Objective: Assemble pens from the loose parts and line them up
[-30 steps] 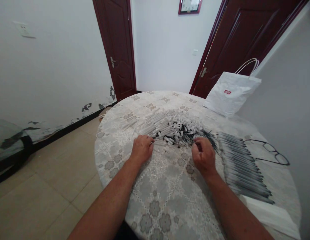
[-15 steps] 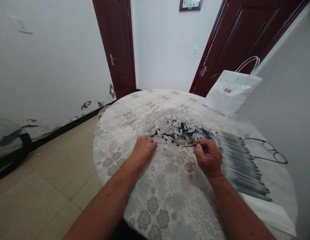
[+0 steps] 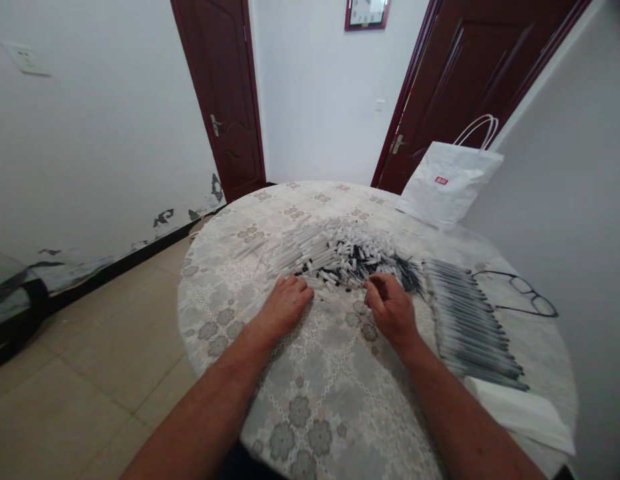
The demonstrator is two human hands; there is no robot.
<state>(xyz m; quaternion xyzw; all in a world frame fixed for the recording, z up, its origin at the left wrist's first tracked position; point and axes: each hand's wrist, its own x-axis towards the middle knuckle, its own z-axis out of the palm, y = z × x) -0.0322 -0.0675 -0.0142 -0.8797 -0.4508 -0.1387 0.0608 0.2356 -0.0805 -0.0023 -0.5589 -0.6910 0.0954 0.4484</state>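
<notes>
My left hand (image 3: 289, 301) rests on the cloth at the pile's near left edge, fingers curled round what looks like a pale pen barrel (image 3: 322, 287) pointing right. Facing it, my right hand (image 3: 391, 305) is closed in a pinch at the pile's near right edge. Its fingertips hold a thin dark pen refill, now mostly hidden by the fingers. Just beyond both hands spreads a heap of white pen parts (image 3: 310, 247), with small black pieces and dark refills (image 3: 407, 270) mixed in on the right.
Right of my right hand, several grey pens (image 3: 473, 320) lie in a row. Eyeglasses (image 3: 533, 297) and a folded white paper (image 3: 520, 407) are near them. A white paper bag (image 3: 447, 183) stands at the back right of the round table, whose patterned tablecloth (image 3: 335, 400) shows in front.
My right hand has moved left, toward my left hand, carrying the dark refill. My left hand has stayed in nearly the same place. The whole view has shifted slightly.
</notes>
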